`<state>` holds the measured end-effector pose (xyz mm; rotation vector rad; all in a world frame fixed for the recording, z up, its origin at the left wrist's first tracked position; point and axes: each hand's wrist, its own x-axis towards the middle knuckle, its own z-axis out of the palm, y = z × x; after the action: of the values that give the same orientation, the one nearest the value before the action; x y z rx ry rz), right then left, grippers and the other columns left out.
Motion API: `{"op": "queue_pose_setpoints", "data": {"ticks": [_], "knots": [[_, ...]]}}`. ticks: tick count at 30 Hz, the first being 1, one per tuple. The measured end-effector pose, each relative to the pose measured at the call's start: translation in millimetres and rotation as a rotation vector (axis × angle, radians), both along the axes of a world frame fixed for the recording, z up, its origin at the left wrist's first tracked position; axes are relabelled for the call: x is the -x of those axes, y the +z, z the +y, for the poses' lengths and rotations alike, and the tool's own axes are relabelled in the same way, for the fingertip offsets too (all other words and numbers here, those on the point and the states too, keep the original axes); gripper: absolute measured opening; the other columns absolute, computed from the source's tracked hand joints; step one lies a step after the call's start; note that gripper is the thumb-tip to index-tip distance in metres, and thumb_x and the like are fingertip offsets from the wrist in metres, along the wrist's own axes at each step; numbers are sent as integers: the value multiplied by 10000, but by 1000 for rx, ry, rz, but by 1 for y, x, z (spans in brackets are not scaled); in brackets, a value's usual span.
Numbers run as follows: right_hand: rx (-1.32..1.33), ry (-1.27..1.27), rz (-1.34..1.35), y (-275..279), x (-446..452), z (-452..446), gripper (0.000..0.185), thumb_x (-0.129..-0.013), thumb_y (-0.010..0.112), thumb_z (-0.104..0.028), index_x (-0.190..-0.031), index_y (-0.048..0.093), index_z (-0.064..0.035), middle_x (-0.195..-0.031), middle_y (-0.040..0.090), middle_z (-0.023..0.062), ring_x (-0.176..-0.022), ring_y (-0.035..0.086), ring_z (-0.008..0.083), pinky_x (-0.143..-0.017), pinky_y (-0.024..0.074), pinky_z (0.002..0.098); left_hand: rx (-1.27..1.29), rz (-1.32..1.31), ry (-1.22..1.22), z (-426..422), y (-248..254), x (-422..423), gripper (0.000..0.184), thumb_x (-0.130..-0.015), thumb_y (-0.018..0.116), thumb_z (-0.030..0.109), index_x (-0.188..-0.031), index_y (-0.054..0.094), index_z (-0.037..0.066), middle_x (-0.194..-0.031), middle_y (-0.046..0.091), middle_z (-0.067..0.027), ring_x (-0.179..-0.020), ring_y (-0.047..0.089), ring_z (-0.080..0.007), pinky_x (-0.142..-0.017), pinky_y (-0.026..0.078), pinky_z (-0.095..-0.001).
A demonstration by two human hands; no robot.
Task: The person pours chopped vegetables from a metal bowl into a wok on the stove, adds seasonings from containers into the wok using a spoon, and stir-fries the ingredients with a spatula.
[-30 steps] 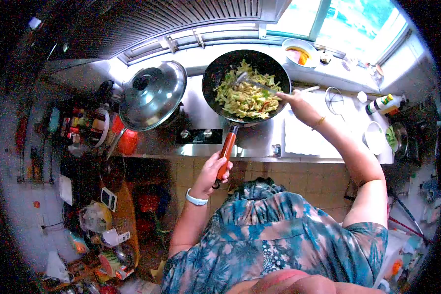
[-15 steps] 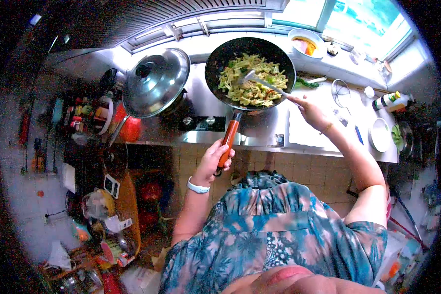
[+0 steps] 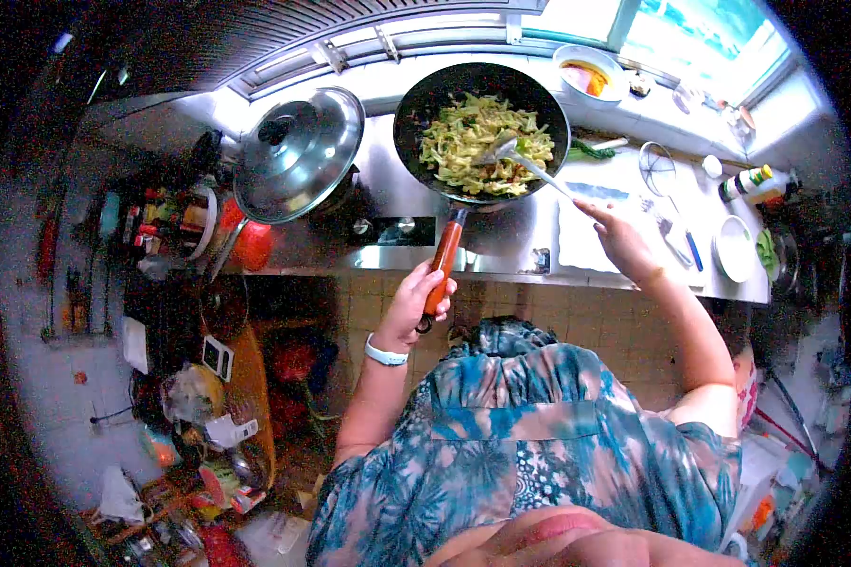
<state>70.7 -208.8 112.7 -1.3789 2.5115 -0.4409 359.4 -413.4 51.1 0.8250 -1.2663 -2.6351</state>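
Observation:
My left hand is wrapped round the orange-red handle of a dark wok on the stove. Pale green and yellowish chopped vegetables lie in the wok. My right hand, to the right of the wok, grips a metal spatula near its end. The spatula's head rests among the vegetables, right of their middle. Left of the wok, a domed metal lid covers another pan or burner; what is under it is mostly hidden.
A bowl with orange and pink food is on the window ledge. On the right counter are a white board, green stalks, a white bowl and bottles. Stove knobs sit near the front edge.
My right hand has drawn back right and down with the spatula, whose head has moved rightward in the vegetables. The whole view has shifted, placing the wok higher.

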Motion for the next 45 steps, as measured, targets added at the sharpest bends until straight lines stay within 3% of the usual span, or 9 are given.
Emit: {"op": "queue_pose_setpoints", "data": {"ticks": [3, 6, 9, 15, 23, 25, 27, 32, 45], "knots": [[-177, -19, 4, 18, 2, -2, 476, -871, 544, -51, -1301, 531, -257, -1148, 605, 178, -993, 616, 341, -842, 502, 387, 19, -8, -14, 0, 3, 0, 348, -975, 461, 216, -1287, 404, 69, -845, 558, -37, -574, 498, -74, -484, 432, -213], [242, 27, 41, 30, 2, 9, 388, -845, 583, -112, -1210, 616, -242, -906, 644, 155, -822, 630, 324, -742, 503, 413, 3, -7, -25, -2, -2, -1, 330, -981, 448, 219, -1275, 406, 77, -847, 559, -37, -579, 499, -76, -485, 430, -215], [-47, -107, 85, 49, -11, 4, 369, -838, 607, -144, -1195, 624, -234, -943, 663, 150, -876, 640, 314, -772, 507, 409, -2, 4, -28, -1, -1, 0, 317, -982, 443, 222, -1263, 412, 79, -842, 556, -36, -582, 498, -77, -484, 428, -217], [120, -96, 93, 31, -7, 20, 434, -839, 621, -114, -1244, 593, -269, -895, 673, 144, -774, 648, 279, -722, 505, 368, -5, -23, -42, -2, -3, -2, 288, -978, 457, 226, -1219, 429, 70, -851, 550, -39, -583, 497, -84, -484, 426, -231], [280, -279, 27, -2, -28, 23, 468, -839, 628, -111, -1268, 582, -290, -555, 385, 82, -475, 350, 142, -484, 363, 318, -31, 50, 17, 23, -11, 8, 248, -1001, 413, 237, -1188, 402, 73, -872, 528, -45, -605, 496, -94, -492, 424, -234], [283, -301, -43, -5, -31, 26, 477, -842, 620, -90, -1275, 579, -287, -561, 305, 36, -495, 309, 106, -471, 321, 293, -7, 64, 2, 32, -14, 13, 250, -1005, 406, 248, -1186, 401, 76, -878, 530, -46, -614, 514, -105, -506, 444, -246], [254, -357, -57, -4, -33, 28, 430, -847, 635, -173, -1253, 581, -304, -577, 509, 150, -498, 533, 262, -541, 436, 401, 8, 108, -38, 37, -15, 16, 244, -1010, 397, 259, -1183, 401, 87, -897, 541, -55, -641, 545, -123, -541, 478, -268], [229, -382, 6, 6, -33, 26, 414, -854, 632, -206, -1250, 580, -313, -541, 490, 138, -495, 546, 293, -528, 429, 412, -83, 107, -78, 39, -12, 19, 361, -1007, 408, 289, -1309, 381, 93, -905, 548, -56, -676, 558, -123, -573, 494, -273], [-194, -84, 45, 91, -44, 14, 353, -823, 617, -94, -1168, 636, -169, -987, 661, 169, -925, 637, 312, -793, 496, 400, -90, 134, -139, 33, -12, 17, 476, -990, 452, 297, -1396, 337, 76, -964, 574, -75, -734, 586, -128, -671, 531, -301]]}}
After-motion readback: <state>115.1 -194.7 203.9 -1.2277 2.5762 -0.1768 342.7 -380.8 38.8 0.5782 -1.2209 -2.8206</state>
